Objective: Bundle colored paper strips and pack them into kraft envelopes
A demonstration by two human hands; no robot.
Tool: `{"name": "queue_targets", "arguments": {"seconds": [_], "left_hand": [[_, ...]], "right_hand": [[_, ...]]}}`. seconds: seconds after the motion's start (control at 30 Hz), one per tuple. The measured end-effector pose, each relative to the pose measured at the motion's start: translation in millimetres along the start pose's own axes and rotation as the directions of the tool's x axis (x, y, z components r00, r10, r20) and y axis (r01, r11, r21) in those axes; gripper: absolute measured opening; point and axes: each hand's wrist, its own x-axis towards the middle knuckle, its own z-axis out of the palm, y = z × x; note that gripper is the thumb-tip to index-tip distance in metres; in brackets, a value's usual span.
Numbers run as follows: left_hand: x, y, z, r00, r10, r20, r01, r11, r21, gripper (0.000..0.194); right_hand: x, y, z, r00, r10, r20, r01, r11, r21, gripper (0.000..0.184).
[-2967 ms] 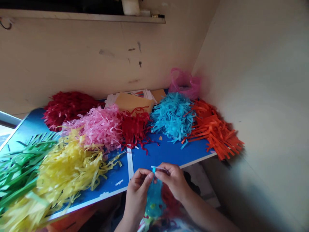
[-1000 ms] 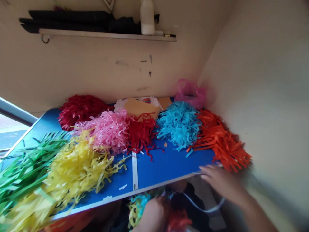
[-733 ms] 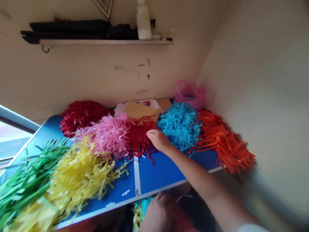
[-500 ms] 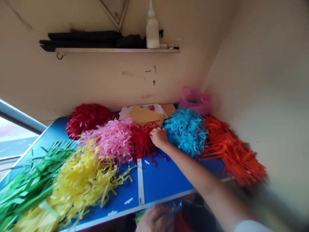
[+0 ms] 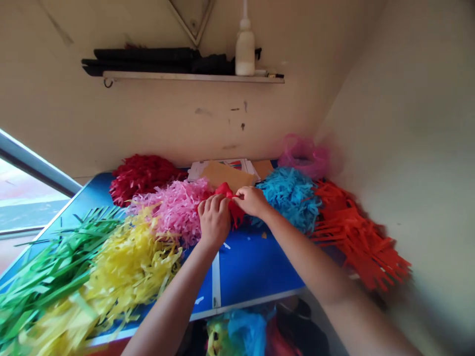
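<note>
Both of my hands are over a bunch of red shredded strips [image 5: 237, 216], thin like paper or plastic, in the middle of the blue table [image 5: 256, 257]. My left hand [image 5: 215, 218] has its fingers curled over the bunch's left side. My right hand [image 5: 253, 201] pinches its right edge between thumb and fingers. The fingers partly hide the bunch. A pink curly pile [image 5: 181, 205] lies against my left hand, and a light-blue shredded pile [image 5: 291, 198] sits just right of my right hand.
Yellow [image 5: 129, 272] and green [image 5: 70, 262] strips cover the table's left side; dark red ones [image 5: 143, 175] lie behind. Orange strips [image 5: 363, 227] hang over the right edge. Papers [image 5: 228, 174] and a pink plastic bag [image 5: 304, 155] lie at the wall. A shelf [image 5: 193, 76] holds a white bottle [image 5: 245, 52].
My left hand has risen from below the table's front edge to the red strips. My right hand has stayed at them, and the bunch is now gathered between both hands.
</note>
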Motion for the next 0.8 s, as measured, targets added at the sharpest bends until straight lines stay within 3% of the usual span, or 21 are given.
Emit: {"name": "queue_targets", "arguments": {"seconds": [0.1, 0.17, 0.27, 0.37, 0.47, 0.53, 0.67, 0.8], "left_hand": [[3.2, -15.7, -4.1, 0.999, 0.029, 0.036, -0.031, 0.998, 0.061, 0.019], [1.7, -24.8, -10.5, 0.999, 0.021, 0.041, -0.024, 0.995, 0.093, 0.018], [0.8, -34.0, -17.6, 0.998, -0.011, 0.054, 0.005, 0.994, 0.112, 0.019], [2.3, -38.9, -20.0, 0.996, -0.051, 0.074, 0.044, 0.995, 0.094, 0.018], [4.5, -42.7, -20.6, 0.991, -0.091, 0.097, 0.087, 0.995, 0.042, 0.019], [5.7, -45.7, -20.8, 0.986, -0.11, 0.128, 0.114, 0.993, -0.021, 0.026], [5.6, -52.4, -20.0, 0.966, -0.179, 0.184, 0.211, 0.962, -0.173, 0.049], [2.7, -57.6, -16.4, 0.932, -0.296, 0.208, 0.347, 0.892, -0.288, 0.046]], "right_hand": [[-8.3, 4.3, -10.4, 0.999, 0.017, -0.042, -0.016, 1.0, 0.021, 0.018], [-19.4, 4.5, -13.7, 0.987, 0.056, -0.15, -0.054, 0.998, 0.018, 0.023], [-39.2, 0.3, -7.5, 0.961, -0.048, -0.272, 0.05, 0.999, 0.001, 0.027], [-52.0, -3.9, 7.8, 0.953, -0.199, -0.229, 0.2, 0.98, -0.019, 0.039], [-54.4, -5.5, 18.5, 0.958, -0.187, -0.218, 0.183, 0.982, -0.035, 0.048], [-53.9, -6.6, 20.2, 0.957, -0.19, -0.221, 0.182, 0.982, -0.057, 0.045], [-56.5, -10.9, 20.6, 0.921, -0.328, -0.209, 0.302, 0.942, -0.149, 0.029], [-62.6, -16.3, 31.1, 0.883, -0.407, -0.235, 0.364, 0.908, -0.206, 0.029]]}}
